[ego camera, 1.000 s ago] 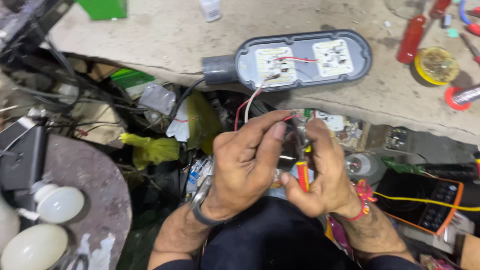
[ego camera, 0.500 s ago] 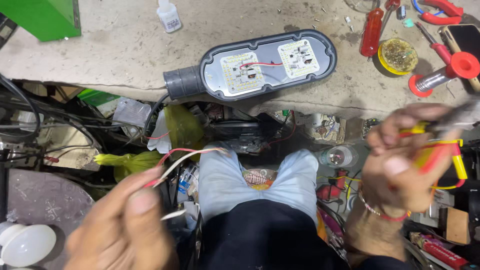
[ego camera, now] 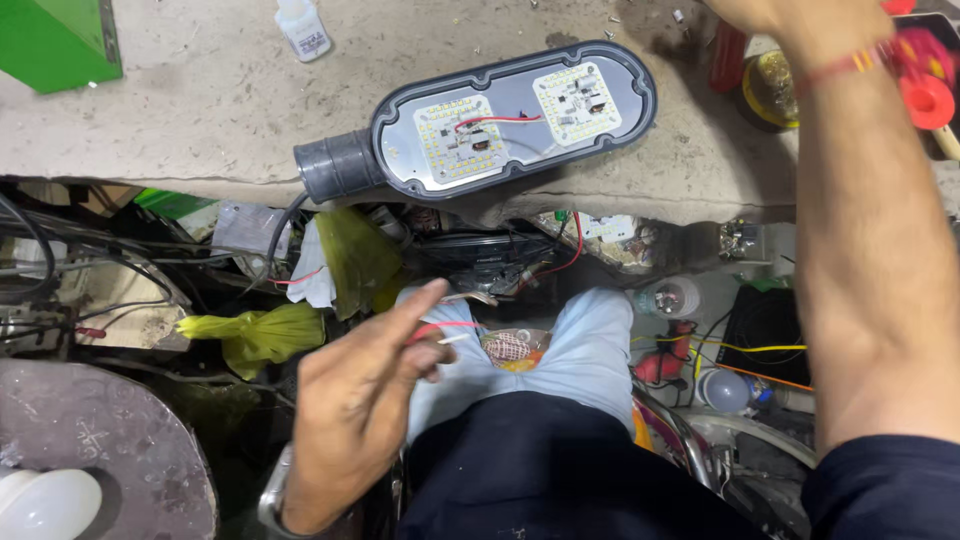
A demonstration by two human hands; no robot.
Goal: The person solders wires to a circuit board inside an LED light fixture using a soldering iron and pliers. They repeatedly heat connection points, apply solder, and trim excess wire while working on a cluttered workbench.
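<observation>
Far left: green box (ego camera: 58,42) on the worktop (ego camera: 200,110). Near left: white bulb (ego camera: 45,505) on a round grey plate (ego camera: 110,440). A yellow bag (ego camera: 262,333) lies below the worktop edge. Small white bottle (ego camera: 303,28) at far edge.

Left hand (ego camera: 350,410), near centre over the lap: fingers pinched on red and white wires (ego camera: 445,332), ends sticking out to the right.

Centre: grey lamp housing (ego camera: 480,125) lies flat on the worktop, two LED boards face up, a red wire (ego camera: 495,120) looped between them, neck pointing left.

Right hand (ego camera: 790,20) reaches to the far right corner, mostly cut by the frame edge; cannot tell how its fingers stand. Red thread at the wrist. Beside it a yellow tin (ego camera: 768,88) and a red tool (ego camera: 925,95).
</observation>
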